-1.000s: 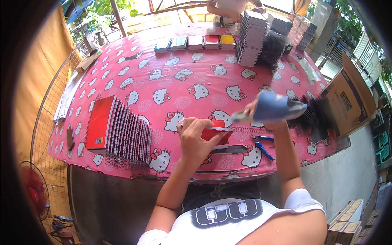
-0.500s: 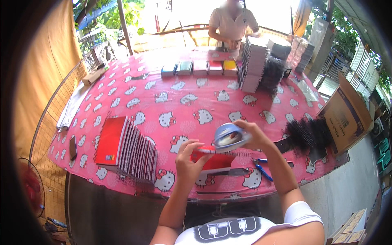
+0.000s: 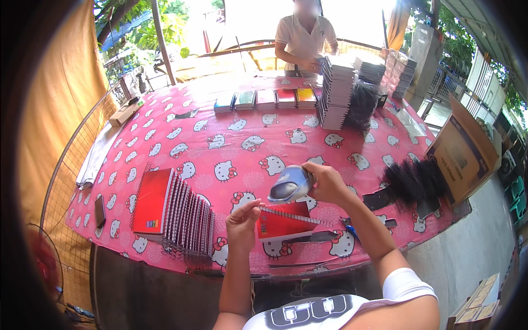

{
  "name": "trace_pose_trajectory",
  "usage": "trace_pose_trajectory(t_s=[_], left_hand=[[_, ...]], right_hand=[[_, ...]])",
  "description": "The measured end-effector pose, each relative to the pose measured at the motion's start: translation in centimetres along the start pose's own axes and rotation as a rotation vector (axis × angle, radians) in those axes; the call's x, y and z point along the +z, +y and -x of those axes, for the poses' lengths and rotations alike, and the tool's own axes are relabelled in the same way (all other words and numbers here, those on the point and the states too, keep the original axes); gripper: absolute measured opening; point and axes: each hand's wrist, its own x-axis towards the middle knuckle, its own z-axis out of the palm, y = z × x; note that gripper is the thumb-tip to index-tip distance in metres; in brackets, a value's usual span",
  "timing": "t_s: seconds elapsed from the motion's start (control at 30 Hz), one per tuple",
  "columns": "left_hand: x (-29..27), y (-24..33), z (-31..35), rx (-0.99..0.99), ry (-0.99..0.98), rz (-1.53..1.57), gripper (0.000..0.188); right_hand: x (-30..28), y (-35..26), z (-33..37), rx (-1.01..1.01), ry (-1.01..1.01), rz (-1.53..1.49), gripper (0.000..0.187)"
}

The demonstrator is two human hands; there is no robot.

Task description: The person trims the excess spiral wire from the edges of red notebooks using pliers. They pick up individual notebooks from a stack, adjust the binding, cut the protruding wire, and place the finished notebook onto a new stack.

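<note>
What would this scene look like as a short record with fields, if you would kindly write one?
Left hand: fingertips at the left end of a spiral coil; grip unclear
Right hand: holding a blue-grey rounded tool above the notebook
Work piece: red notebook, the coil's right end reaching past it
Left side: stack of red spiral notebooks
Right side: blue-handled tool, black coils, open carton
Far side: row of small notebooks, a co-worker
Surface: pink patterned tablecloth
</note>
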Motion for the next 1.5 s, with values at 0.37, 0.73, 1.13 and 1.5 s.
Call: trace_pose_trajectory(t_s=[0.37,0.73,1.13,1.5], left_hand=[[0.3,-0.3,0.0,0.061,-0.011,0.074,0.022],[5.4,2.7,2.7,0.791,-0.11,-0.578,0.024],[6.1,-0.5,5.1,0.635,-0.115,-0.774,0.023],[5.8,-0.3,4.8,0.661,-0.107,-0.786,0.025]], right_hand=[[-5.0,6.9,6.8,0.414,0.559,0.89,0.03],[-1.7,5.0,19.1,0.24,0.148,0.554,0.059],[2.1,-5.5,13.6,-0.127,0.226,0.245,0.044],[2.9,-6.3,12.8,-0.035,0.207,0.141,0.039]])
